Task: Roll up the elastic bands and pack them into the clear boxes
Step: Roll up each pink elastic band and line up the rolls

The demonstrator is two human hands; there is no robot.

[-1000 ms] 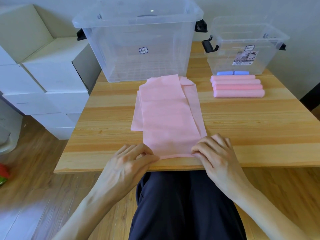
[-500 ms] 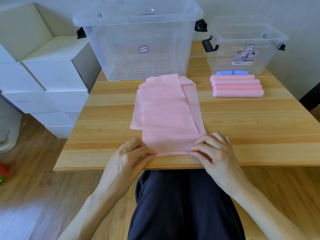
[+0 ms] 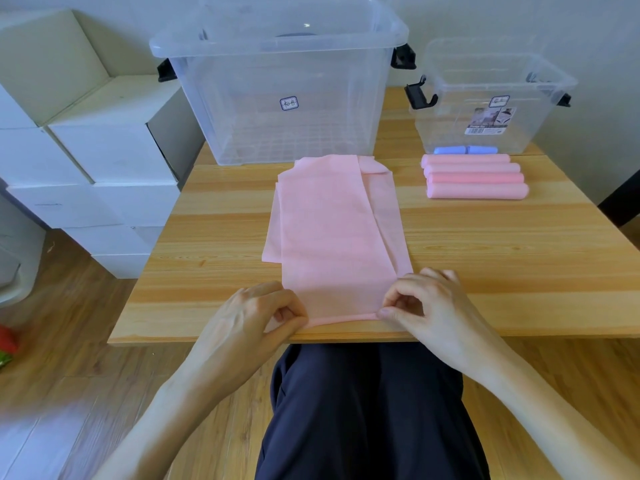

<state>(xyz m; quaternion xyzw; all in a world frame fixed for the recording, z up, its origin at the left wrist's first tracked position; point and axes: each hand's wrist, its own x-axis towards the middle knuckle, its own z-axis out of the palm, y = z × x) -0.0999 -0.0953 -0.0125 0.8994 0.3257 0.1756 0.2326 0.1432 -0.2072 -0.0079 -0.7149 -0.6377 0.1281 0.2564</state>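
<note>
With my left hand and right hand each in a pinching grip on the near edge of the pink band, lying flat beyond them on the bench, I judge even, tight turns will keep the roll straight.

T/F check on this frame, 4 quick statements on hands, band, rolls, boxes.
1. Both hands pinch the near edge of the flat pink band. True: left hand, right hand.
2. The finished pink rolls lie inside the small clear box. False: they lie on the table in front of it.
3. The large clear box has a lid on. True.
4. Four blue rolls lie there. False: only two blue rolls.
</note>
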